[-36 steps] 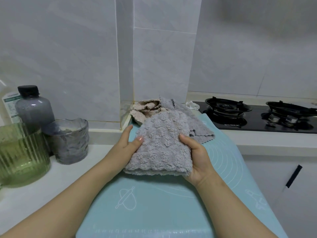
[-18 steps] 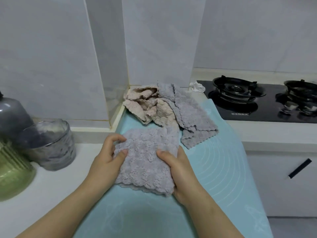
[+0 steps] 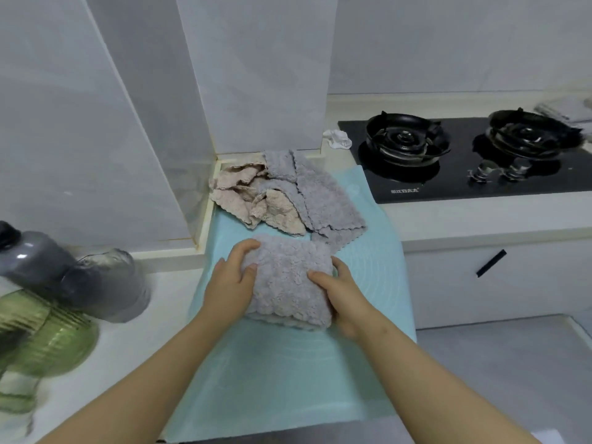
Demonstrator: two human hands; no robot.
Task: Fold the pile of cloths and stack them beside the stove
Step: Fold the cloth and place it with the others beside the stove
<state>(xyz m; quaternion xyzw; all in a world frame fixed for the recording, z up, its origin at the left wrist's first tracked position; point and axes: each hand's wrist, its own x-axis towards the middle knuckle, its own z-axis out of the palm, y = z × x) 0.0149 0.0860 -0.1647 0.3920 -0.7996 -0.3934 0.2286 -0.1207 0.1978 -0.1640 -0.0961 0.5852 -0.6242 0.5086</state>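
A folded grey fluffy cloth lies on the light blue mat, gripped at both sides. My left hand clasps its left edge, fingers curled over the top. My right hand holds its right edge, thumb on top. Behind it, against the wall corner, lies a loose pile: a beige cloth and another grey cloth, both unfolded. The black gas stove sits to the right of the pile.
A grey bottle, a smoky glass cup and a green ribbed glass stand on the white counter at left. A small white crumpled thing lies by the stove's back left corner. A cabinet handle shows below the counter.
The folded grey cloth has been lowered from in front of me onto the mat, both hands still on its sides. The view has tilted down and shifted right.
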